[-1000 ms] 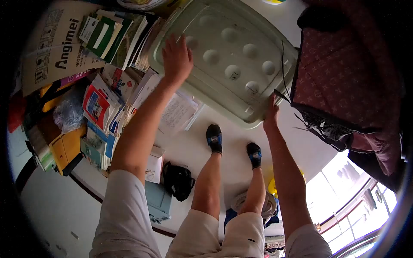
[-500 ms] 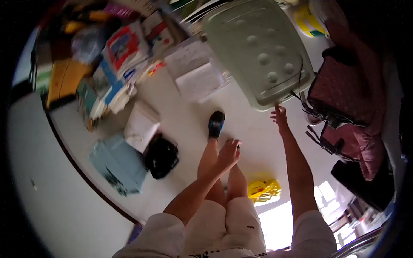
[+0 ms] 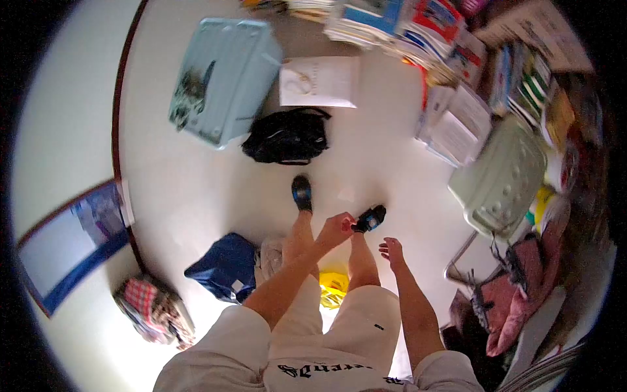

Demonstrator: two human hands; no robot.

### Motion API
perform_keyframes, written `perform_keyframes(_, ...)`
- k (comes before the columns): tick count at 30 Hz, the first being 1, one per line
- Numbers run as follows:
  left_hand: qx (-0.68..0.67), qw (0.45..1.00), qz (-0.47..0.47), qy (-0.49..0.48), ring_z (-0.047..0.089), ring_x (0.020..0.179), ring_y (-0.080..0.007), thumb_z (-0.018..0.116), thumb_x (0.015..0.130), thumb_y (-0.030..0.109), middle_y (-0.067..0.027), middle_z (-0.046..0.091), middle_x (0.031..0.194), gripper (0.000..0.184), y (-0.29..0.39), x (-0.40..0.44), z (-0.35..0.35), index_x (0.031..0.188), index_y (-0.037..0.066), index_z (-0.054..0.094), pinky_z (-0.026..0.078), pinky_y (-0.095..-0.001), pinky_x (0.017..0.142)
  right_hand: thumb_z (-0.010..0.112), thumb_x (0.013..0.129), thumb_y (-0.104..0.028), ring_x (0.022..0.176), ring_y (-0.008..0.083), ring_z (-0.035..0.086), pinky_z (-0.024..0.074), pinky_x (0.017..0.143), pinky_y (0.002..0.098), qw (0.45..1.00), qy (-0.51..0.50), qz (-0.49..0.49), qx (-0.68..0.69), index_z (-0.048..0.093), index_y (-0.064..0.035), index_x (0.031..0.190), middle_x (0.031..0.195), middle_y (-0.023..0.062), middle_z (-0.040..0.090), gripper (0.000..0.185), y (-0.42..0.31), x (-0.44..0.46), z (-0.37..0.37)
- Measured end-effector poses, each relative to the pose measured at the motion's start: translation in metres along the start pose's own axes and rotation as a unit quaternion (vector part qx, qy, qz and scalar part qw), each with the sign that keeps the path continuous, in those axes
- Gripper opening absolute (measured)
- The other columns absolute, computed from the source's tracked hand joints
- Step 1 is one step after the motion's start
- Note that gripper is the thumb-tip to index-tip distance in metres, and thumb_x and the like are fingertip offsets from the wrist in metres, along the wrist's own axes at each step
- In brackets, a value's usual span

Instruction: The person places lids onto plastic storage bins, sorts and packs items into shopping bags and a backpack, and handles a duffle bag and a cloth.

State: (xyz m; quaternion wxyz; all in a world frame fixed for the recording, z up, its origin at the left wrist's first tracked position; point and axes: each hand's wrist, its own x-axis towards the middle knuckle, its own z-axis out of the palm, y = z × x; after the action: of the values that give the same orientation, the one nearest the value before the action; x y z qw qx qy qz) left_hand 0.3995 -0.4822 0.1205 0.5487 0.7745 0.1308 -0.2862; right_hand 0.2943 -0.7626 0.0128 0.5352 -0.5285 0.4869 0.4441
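Observation:
My left hand (image 3: 337,230) is in front of my legs with its fingers curled in. Whatever it may hold is hidden. It appears close to the dark slipper (image 3: 370,218) on my right foot. My right hand (image 3: 392,252) hangs to the right of that slipper, fingers apart and nothing in them. Well to the upper right of it, a pale green plastic lid or box (image 3: 503,176) with round dimples rests by stacked things. A second slipper (image 3: 301,192) is on my left foot.
A light blue storage box (image 3: 228,78), white paper bag (image 3: 320,81) and black bag (image 3: 287,136) stand ahead on the floor. Books and papers (image 3: 457,124) are piled right. A navy bag (image 3: 225,268), yellow plastic bag (image 3: 334,291) and pink padded fabric (image 3: 522,307) lie nearer.
My view has swung left, so the green plastic piece now appears farther right. My right hand, at its edge before, is now away from it. My left hand stays curled.

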Motion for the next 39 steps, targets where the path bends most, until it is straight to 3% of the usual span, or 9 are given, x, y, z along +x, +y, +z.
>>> perform_keyframes(8,-0.218,0.942,-0.079,0.241,0.060,0.067,-0.0165,0.066,0.091,0.013,-0.0108,0.063,0.087,0.027,-0.224,-0.009,-0.169,0.116,0.006,0.058,0.053,-0.0341,0.059,0.059,0.095,-0.035,0.073,0.0140,0.062,0.0506,0.064,0.0316,0.980,0.041,-0.107,-0.161,0.060,-0.0178,0.108,0.085,0.0018,0.065,0.022,-0.149,0.039,0.113)
perform_keyframes(10,-0.463,0.829,-0.169,0.264,0.062,0.072,-0.0169,0.067,0.088,0.011,-0.0095,0.064,0.088,0.029,-0.199,-0.009,-0.261,0.114,0.004,0.059,0.052,-0.0324,0.062,0.060,0.095,-0.035,0.071,0.0129,0.061,0.0506,0.063,0.0314,0.953,0.059,-0.192,-0.229,0.059,-0.0148,0.107,0.084,0.0015,0.065,0.023,-0.176,0.053,0.153)
perform_keyframes(12,-0.526,0.751,-0.258,0.303,0.063,0.081,-0.0205,0.069,0.084,0.011,-0.0107,0.063,0.096,0.035,-0.212,0.007,-0.323,0.116,0.003,0.057,0.053,-0.0324,0.066,0.060,0.095,-0.034,0.074,0.0143,0.060,0.0517,0.068,0.0348,0.870,0.096,-0.327,-0.357,0.057,-0.0067,0.104,0.083,0.0016,0.064,0.028,-0.188,0.119,0.184)
perform_keyframes(14,-0.231,0.877,-0.215,0.361,0.062,0.092,-0.0274,0.070,0.084,0.015,-0.0160,0.059,0.109,0.044,-0.233,0.021,-0.369,0.122,0.003,0.052,0.053,-0.0370,0.073,0.065,0.092,-0.033,0.105,0.0304,0.057,0.0435,0.096,0.0419,0.653,0.104,-0.426,-0.618,0.053,0.0014,0.114,0.105,0.0132,0.063,0.042,-0.237,0.131,0.287)
perform_keyframes(15,-0.084,0.906,-0.160,0.382,0.061,0.098,-0.0312,0.070,0.085,0.018,-0.0187,0.057,0.116,0.047,-0.226,0.027,-0.393,0.125,0.004,0.050,0.052,-0.0398,0.078,0.069,0.088,-0.031,0.114,0.0347,0.052,0.0415,0.099,0.0434,0.797,0.050,-0.510,-0.321,0.049,0.0024,0.126,0.120,0.0186,0.057,0.055,-0.244,0.116,0.358)
perform_keyframes(16,-0.037,0.892,-0.125,0.432,0.060,0.102,-0.0344,0.070,0.085,0.021,-0.0201,0.057,0.117,0.051,-0.230,0.041,-0.408,0.128,0.004,0.048,0.050,-0.0422,0.084,0.072,0.086,-0.028,0.117,0.0362,0.049,0.0401,0.101,0.0447,0.568,0.091,-0.614,-0.541,0.045,0.0003,0.134,0.127,0.0195,0.052,0.062,-0.291,0.066,0.440)
perform_keyframes(17,0.008,0.873,-0.093,0.479,0.059,0.105,-0.0375,0.070,0.086,0.024,-0.0215,0.057,0.118,0.055,-0.240,0.059,-0.423,0.131,0.004,0.046,0.047,-0.0446,0.090,0.071,0.086,-0.026,0.116,0.0371,0.049,0.0395,0.101,0.0456,0.545,0.046,-0.638,-0.542,0.046,-0.0019,0.133,0.125,0.0200,0.053,0.058,-0.335,0.013,0.522)
perform_keyframes(23,-0.343,0.812,-0.202,0.427,0.055,0.113,-0.0417,0.068,0.089,0.035,-0.0239,0.057,0.123,0.063,-0.330,0.164,-0.485,0.135,0.002,0.041,0.044,-0.0463,0.096,0.069,0.083,-0.026,0.121,0.0416,0.046,0.0403,0.101,0.0512,0.391,0.058,-0.721,-0.569,0.048,-0.0025,0.130,0.130,0.0240,0.048,0.056,-0.450,0.067,0.736)
perform_keyframes(39,-0.079,0.795,-0.354,0.487,0.053,0.072,-0.0299,0.055,0.092,0.058,-0.0165,0.059,0.079,0.059,-0.447,-0.002,-0.576,0.095,-0.001,0.057,0.046,-0.0424,0.070,0.068,0.080,-0.010,0.127,0.0407,0.047,0.0397,0.104,0.0510,0.322,-0.137,-0.700,-0.623,0.055,-0.0060,0.121,0.142,0.0213,0.043,0.043,-0.375,0.040,0.760)
